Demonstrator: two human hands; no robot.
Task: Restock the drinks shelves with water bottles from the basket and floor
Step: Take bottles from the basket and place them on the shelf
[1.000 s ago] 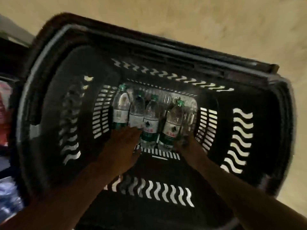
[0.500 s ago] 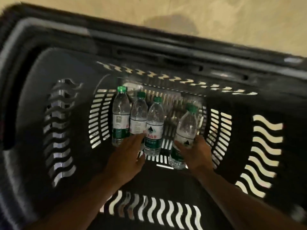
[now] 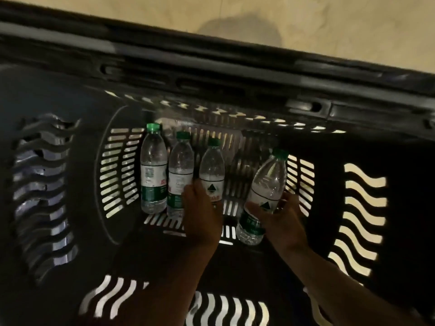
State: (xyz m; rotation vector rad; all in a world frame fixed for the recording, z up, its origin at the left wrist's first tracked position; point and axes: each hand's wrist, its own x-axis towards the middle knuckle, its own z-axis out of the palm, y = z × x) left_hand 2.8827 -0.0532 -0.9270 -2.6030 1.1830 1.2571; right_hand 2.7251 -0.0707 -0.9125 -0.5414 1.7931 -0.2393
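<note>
The big black plastic basket (image 3: 397,161) had wavy slits in its sides. The four clear plastic water bottles (image 3: 153,175) had green caps and white and green labels. The floor (image 3: 306,22) was tan.

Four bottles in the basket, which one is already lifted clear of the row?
The rightmost water bottle, tilted and gripped by the right hand. The other three stand together at the left; the left hand grips the third.
</note>
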